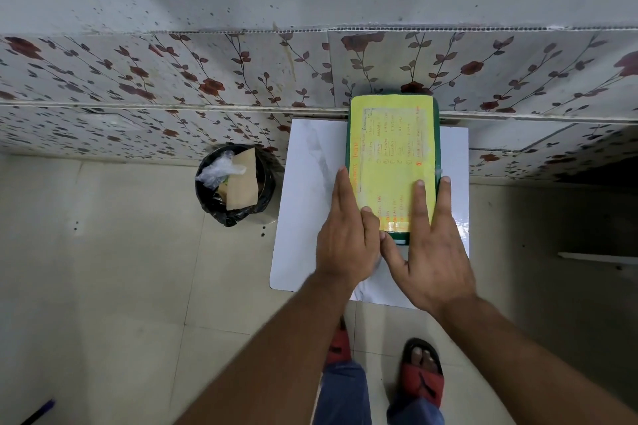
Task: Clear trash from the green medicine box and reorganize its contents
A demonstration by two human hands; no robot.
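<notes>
there was one green medicine box (438, 134), closed, with one yellow paper label (392, 148) covering almost all of its lid. the box lay on one small white table (307, 190), at the 1 o'clock part of the top, its far end close to the flowered wall (172, 79). one black trash bin (235, 183) stood on the floor at 9 o'clock from the table, just beside it. inside the bin were one brown piece of paper (242, 183) and one crumpled clear plastic bag (219, 171); a bit of something yellow-green under them was too hidden to name.

two hands were on the box. the left hand (347, 245) lay flat with the palm down, its fingers stretched along the box edge at 9 o'clock and its thumb on the label. the right hand (435, 262) was also flat and spread, two fingers pointing to 12 o'clock, one on the label and one along the edge at 3 o'clock, the thumb touching the near end of the box. both hands were unclenched and pressed on the lid, grasping nothing. below, two feet in red sandals (423, 379) stood on the pale tiled floor (103, 286).
</notes>
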